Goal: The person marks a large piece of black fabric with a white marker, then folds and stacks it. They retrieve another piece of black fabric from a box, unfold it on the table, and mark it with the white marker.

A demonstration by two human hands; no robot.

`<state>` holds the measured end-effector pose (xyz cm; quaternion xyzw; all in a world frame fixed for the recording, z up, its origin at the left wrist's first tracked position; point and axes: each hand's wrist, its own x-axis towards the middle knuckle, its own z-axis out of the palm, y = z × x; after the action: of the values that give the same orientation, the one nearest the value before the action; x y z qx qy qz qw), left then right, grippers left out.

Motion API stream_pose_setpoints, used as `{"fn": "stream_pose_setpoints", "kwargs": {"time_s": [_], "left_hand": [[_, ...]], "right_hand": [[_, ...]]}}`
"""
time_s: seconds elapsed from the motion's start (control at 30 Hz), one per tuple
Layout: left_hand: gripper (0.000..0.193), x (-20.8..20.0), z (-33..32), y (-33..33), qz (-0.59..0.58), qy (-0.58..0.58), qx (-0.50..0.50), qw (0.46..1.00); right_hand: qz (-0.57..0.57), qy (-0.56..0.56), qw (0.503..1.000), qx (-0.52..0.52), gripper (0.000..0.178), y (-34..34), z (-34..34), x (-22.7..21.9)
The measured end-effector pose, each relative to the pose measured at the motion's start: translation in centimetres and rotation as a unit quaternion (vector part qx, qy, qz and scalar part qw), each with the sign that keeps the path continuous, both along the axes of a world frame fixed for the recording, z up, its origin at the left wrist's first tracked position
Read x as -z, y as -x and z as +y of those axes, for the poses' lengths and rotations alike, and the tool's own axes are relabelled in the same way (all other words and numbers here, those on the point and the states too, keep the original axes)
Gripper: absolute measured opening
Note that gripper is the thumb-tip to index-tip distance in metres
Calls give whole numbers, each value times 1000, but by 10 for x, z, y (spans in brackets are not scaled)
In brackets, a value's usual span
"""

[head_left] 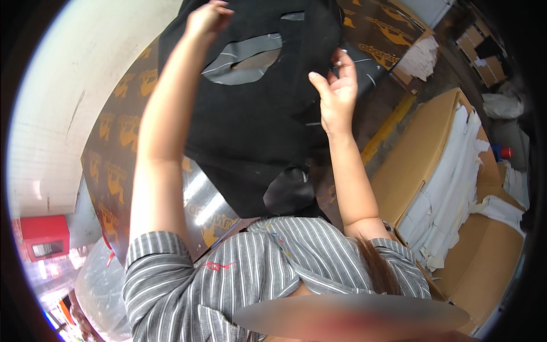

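A large black leather-like sheet [239, 125] is spread over the table and hangs toward my body. A big oval opening is cut in it, and grey material [250, 74] with white lines shows through. At the far left of the sheet is my left hand [209, 20], its fingers curled together; whatever is in them is hidden. My right hand [340, 94] hovers over the sheet's right side, thumb spread away from the bent fingers, with nothing visible in it. Close to my body, a folded-over flap [289, 192] of smoother black material shows.
The table [122, 137] has a dark brown top with orange print. To the right stand cardboard boxes [419, 154] with white sheets [447, 188] stacked inside. A pale wall [62, 85] rises on the left, with a red box [45, 236] below it.
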<state>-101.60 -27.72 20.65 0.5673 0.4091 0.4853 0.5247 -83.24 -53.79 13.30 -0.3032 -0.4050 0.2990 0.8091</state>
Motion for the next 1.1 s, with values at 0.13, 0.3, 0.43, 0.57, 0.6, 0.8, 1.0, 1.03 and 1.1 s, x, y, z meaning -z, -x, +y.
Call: {"fn": "stream_pose_setpoints", "kwargs": {"time_s": [0.13, 0.3, 0.43, 0.57, 0.6, 0.8, 1.0, 1.03, 1.1], "left_hand": [[39, -30, -60, 51, 108, 201, 78, 970], [34, 0, -98, 165, 207, 202, -12, 957], [60, -18, -88, 288, 153, 70, -181, 969], [47, -94, -117, 538, 68, -87, -336, 935], [37, -128, -157, 649, 57, -174, -374, 909], [44, -138, -364, 863, 65, -43, -797, 599], [44, 129, -577, 856, -163, 232, -663, 693], [44, 164, -611, 842, -208, 279, -636, 689], [50, 211, -563, 807, -62, 454, -638, 619]], "right_hand": [[-15, -19, 997, -72, 59, 78, 42, 0], [-68, 45, 965, -249, 53, 184, 19, -16], [-156, 41, 985, -62, 57, 119, -9, 16], [-92, 115, 973, 175, 45, 0, -56, 57], [-69, 148, 963, 214, 47, -25, -61, 90], [234, 515, 808, 165, 83, -38, -132, 333], [398, 448, 790, -130, 103, 65, -126, 320], [388, 396, 812, -185, 104, 74, -117, 334], [391, 353, 827, -197, 95, 47, -109, 374]]}}
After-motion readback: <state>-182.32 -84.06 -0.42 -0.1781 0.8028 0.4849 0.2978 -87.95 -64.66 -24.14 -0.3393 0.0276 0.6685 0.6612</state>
